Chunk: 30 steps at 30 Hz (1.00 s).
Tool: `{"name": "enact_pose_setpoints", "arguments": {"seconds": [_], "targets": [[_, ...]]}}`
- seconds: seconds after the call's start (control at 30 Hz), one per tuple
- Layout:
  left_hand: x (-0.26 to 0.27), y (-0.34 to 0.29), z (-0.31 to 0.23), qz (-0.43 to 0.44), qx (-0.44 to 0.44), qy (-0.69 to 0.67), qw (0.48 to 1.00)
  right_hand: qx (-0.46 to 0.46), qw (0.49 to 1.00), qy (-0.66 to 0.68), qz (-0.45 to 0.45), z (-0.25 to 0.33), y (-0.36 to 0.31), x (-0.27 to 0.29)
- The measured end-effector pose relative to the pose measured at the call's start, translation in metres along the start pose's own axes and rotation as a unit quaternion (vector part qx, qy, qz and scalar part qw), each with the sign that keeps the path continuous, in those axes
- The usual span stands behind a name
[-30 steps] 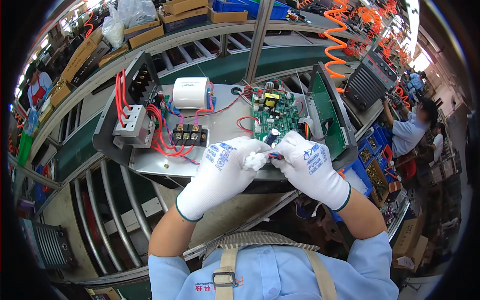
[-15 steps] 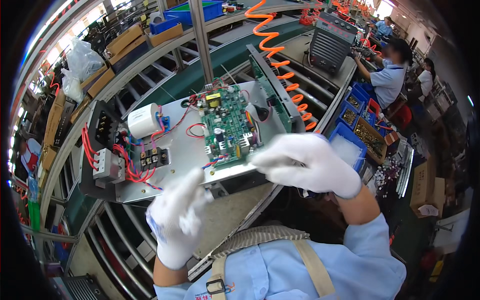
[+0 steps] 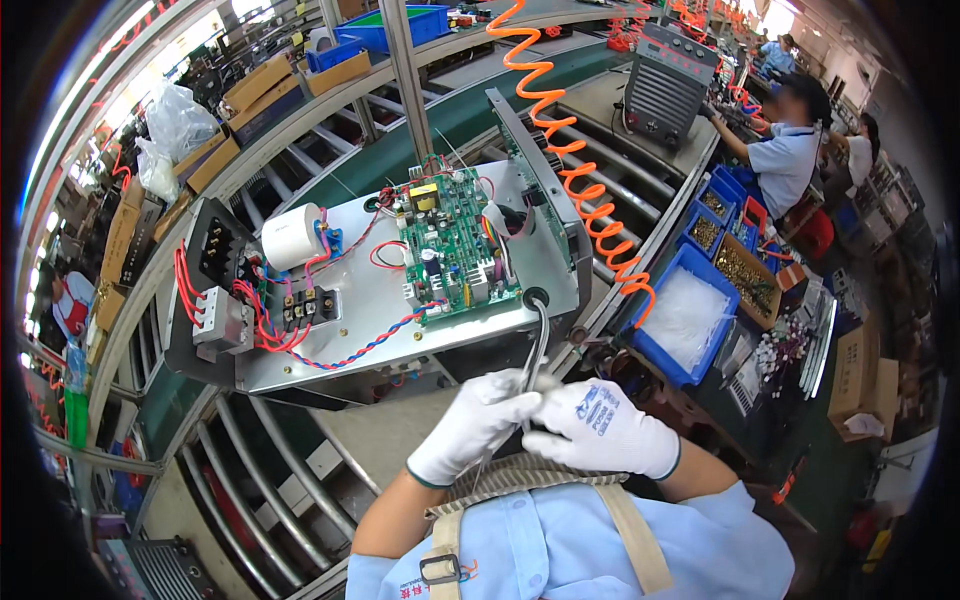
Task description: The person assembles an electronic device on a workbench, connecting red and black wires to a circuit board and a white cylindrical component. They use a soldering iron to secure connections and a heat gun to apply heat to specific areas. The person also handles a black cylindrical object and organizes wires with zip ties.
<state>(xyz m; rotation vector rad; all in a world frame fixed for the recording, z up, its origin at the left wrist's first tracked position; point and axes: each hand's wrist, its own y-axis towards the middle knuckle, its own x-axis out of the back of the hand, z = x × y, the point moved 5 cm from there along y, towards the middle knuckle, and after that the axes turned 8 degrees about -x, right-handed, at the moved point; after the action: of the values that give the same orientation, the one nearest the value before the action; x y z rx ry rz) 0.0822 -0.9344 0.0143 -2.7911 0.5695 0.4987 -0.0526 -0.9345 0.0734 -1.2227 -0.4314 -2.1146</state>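
Below the open metal chassis (image 3: 380, 300), both gloved hands meet at the person's chest: the left hand (image 3: 470, 425) and the right hand (image 3: 600, 430) are closed together on a grey cable (image 3: 535, 350) that runs up to a round opening at the chassis's near right corner. On the chassis, right of centre, sits a green circuit board (image 3: 455, 250); to its left lie a white cylindrical capacitor (image 3: 293, 238), red wiring (image 3: 260, 320) and a black terminal block (image 3: 308, 308). A grey breaker (image 3: 220, 320) is mounted at the chassis's left edge. Behind the chassis stands a metal post (image 3: 405, 75), partly blocking the conveyor beyond. An orange coiled hose (image 3: 575, 170) hangs down across the chassis's right side. Right of the chassis, blue bins (image 3: 690, 320) hold clear bags and small brass-coloured parts. Brown cardboard boxes (image 3: 250, 90) and a clear plastic bag (image 3: 175, 120) sit on the shelf behind and left. A second person in a blue shirt (image 3: 785, 160) works at a grey vented unit (image 3: 665, 85), well apart, behind and right.
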Motion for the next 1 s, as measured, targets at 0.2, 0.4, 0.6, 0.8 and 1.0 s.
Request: {"name": "enact_pose_setpoints", "arguments": {"seconds": [0.2,0.4,0.6,0.8,1.0], "targets": [[0.061,-0.072,0.010,-0.023,0.057,0.332,0.941,0.164,0.973,0.060,-0.153,0.022,0.021,0.043],[0.033,-0.144,-0.109,-0.094,-0.021,0.596,0.797,0.263,0.965,-0.010,0.014,0.058,0.062,-0.008],[-0.028,-0.052,-0.163,0.011,-0.213,0.643,0.736,0.201,0.874,0.277,-0.343,-0.015,-0.004,0.067],[-0.045,0.075,-0.112,0.071,-0.167,0.869,0.460,-0.094,0.813,0.402,-0.410,-0.088,-0.032,0.029],[-0.032,0.104,-0.087,0.109,-0.243,0.872,0.412,-0.040,0.758,0.435,-0.485,-0.093,-0.040,0.009]]}}
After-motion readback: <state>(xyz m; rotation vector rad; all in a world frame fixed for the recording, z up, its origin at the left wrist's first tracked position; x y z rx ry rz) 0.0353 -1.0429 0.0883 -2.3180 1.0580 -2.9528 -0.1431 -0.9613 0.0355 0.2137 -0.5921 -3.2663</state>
